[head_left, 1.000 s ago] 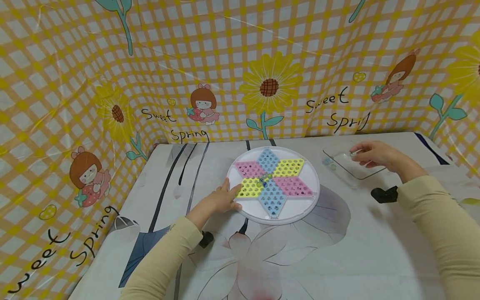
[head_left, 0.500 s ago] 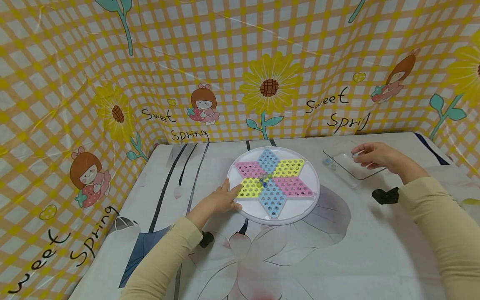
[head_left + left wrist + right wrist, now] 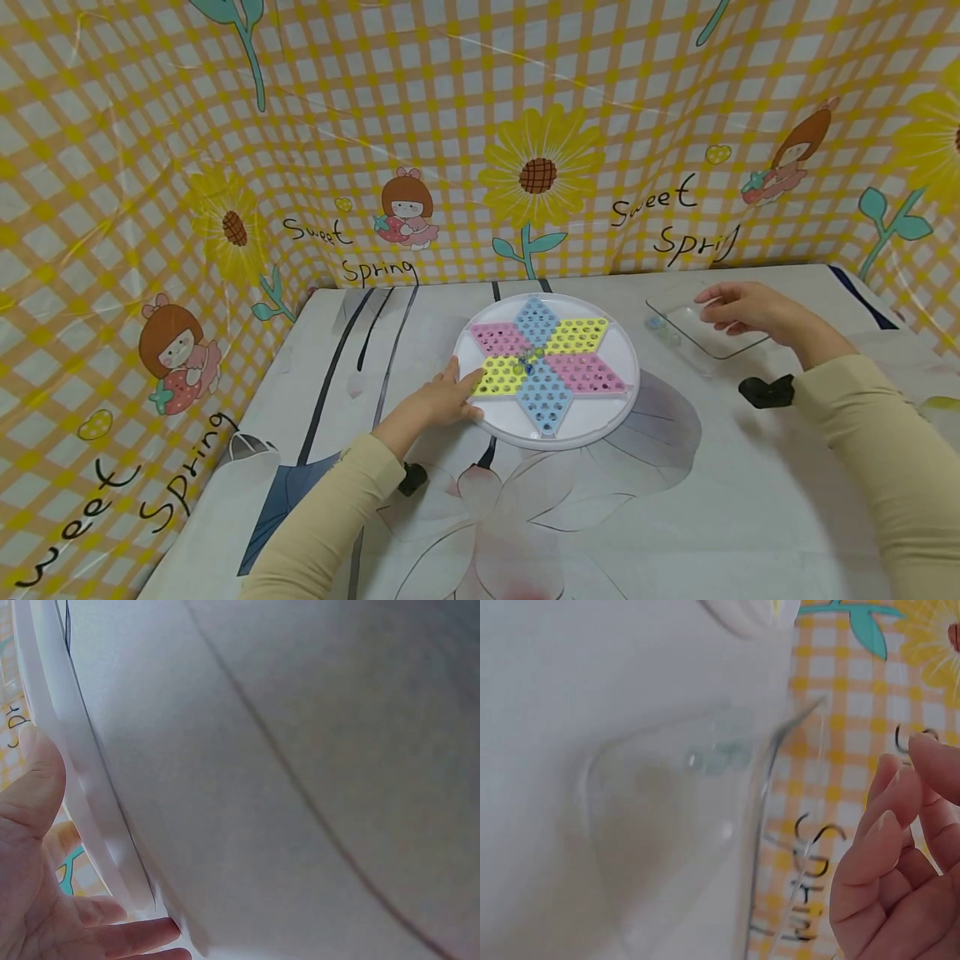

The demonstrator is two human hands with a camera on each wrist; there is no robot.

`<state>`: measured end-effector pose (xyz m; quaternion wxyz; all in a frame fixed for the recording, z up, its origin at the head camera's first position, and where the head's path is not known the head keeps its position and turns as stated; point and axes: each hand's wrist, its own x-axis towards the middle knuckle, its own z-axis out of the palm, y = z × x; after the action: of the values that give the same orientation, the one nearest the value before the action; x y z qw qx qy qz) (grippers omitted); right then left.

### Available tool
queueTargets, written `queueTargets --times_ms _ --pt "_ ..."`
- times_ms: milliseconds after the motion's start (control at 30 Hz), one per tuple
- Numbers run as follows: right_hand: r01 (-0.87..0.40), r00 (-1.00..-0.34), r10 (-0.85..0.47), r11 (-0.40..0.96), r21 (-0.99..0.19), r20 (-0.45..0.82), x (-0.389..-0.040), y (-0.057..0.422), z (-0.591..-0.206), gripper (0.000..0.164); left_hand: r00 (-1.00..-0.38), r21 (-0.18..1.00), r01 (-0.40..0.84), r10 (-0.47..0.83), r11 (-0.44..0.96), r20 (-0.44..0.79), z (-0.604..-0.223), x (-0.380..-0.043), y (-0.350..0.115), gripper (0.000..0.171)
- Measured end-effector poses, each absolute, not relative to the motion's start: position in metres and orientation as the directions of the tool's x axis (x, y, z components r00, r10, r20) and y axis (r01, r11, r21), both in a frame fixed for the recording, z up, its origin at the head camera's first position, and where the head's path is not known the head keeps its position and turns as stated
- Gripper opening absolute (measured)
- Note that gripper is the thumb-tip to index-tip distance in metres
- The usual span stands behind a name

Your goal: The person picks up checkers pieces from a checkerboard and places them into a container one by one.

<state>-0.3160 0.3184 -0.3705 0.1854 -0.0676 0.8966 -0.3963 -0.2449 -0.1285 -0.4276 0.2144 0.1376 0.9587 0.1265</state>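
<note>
A round white Chinese checkers board with a pink, yellow and blue star lies mid-table. Several marbles cluster at its centre. My left hand rests on the board's left rim; in the left wrist view its thumb is at the rim and the fingers extend beside it. Over a clear plastic tray hovers my right hand, fingers loosely bent. Between its fingertips no marble shows in the right wrist view. Several pale green marbles lie in the tray, slightly blurred.
A white tablecloth with flower and dark line prints covers the table. Behind and at the left rises a yellow checked curtain. Black straps hang below the right wrist.
My right hand has shifted slightly left over the tray. The small shiny marble seen at its fingertips earlier no longer shows there. My left hand and the board have stayed still.
</note>
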Motion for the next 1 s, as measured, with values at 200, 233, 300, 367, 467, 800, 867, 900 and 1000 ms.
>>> queueTargets --times_ms 200,233,300,367,467,800,867,900,1000 --pt "0.006 -0.919 -0.298 0.644 -0.765 -0.258 -0.314 0.298 -0.366 0.052 -0.871 0.296 0.216 0.321 0.930 -0.372 -0.430 -0.246 -0.129 0.072" --pt "-0.001 -0.918 -0.305 0.641 -0.767 -0.254 -0.314 0.294 -0.365 0.051 -0.871 0.295 0.216 0.321 0.931 -0.372 -0.430 -0.246 -0.129 0.072" --pt "-0.011 -0.916 -0.316 0.638 -0.770 -0.249 -0.314 0.286 -0.365 0.050 -0.871 0.296 0.216 0.320 0.931 -0.373 -0.430 -0.246 -0.130 0.072" --pt "-0.019 -0.913 -0.325 0.638 -0.770 -0.246 -0.314 0.276 -0.362 0.050 -0.870 0.295 0.218 0.322 0.930 -0.372 -0.430 -0.246 -0.130 0.072" --pt "-0.021 -0.910 -0.333 0.632 -0.774 -0.247 -0.314 0.262 -0.359 0.048 -0.871 0.296 0.222 0.325 0.929 -0.369 -0.429 -0.245 -0.129 0.072" --pt "-0.052 -0.906 -0.364 0.603 -0.796 -0.216 -0.315 0.226 -0.356 0.039 -0.870 0.286 0.229 0.327 0.930 -0.368 -0.429 -0.245 -0.130 0.072" --pt "-0.053 -0.904 -0.371 0.593 -0.804 -0.214 -0.316 0.220 -0.357 0.039 -0.870 0.287 0.229 0.328 0.930 -0.368 -0.429 -0.245 -0.130 0.072" --pt "-0.053 -0.903 -0.372 0.592 -0.804 -0.214 -0.316 0.217 -0.357 0.039 -0.871 0.289 0.228 0.327 0.930 -0.367 -0.429 -0.245 -0.129 0.072" --pt "-0.055 -0.900 -0.380 0.582 -0.812 -0.212 -0.318 0.208 -0.359 0.038 -0.872 0.291 0.228 0.328 0.929 -0.364 -0.429 -0.245 -0.129 0.072"
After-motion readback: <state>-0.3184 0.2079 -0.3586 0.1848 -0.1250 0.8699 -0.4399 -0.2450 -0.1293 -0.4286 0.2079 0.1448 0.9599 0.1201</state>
